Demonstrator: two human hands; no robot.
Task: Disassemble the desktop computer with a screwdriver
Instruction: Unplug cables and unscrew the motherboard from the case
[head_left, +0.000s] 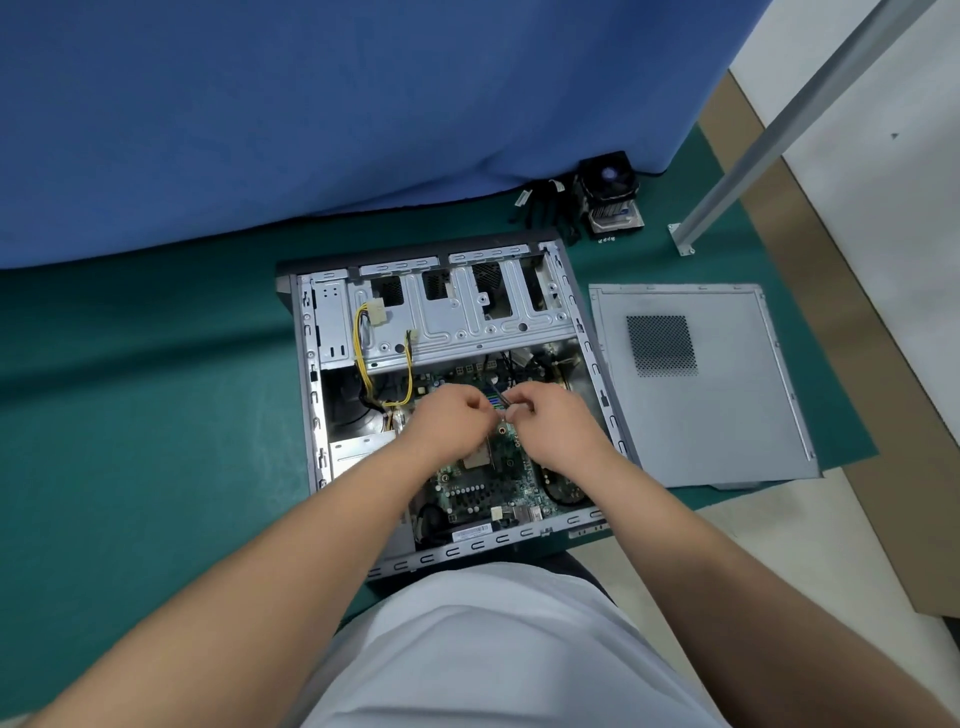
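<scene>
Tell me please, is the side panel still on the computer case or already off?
Off. The side panel lies flat on the green mat right of the computer case, whose motherboard is exposed.

Matt grey metal case (332, 332) and side panel (727, 415); blue cloth (311, 104); smooth green mat (130, 389).

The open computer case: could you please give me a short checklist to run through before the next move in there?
1. Side panel off and lying clear, to the right of the computer case: ok.
2. CPU cooler already out, set on the green mat beyond the case: ok.
3. Left hand and right hand both at the small connector over the motherboard, fingers curled around it: ok.
4. Connector unlatched or free: cannot tell, the fingers hide it.
5. Yellow cables out of the hands' way, to the left: ok.
6. Screwdriver within reach: cannot tell, none visible.
</scene>
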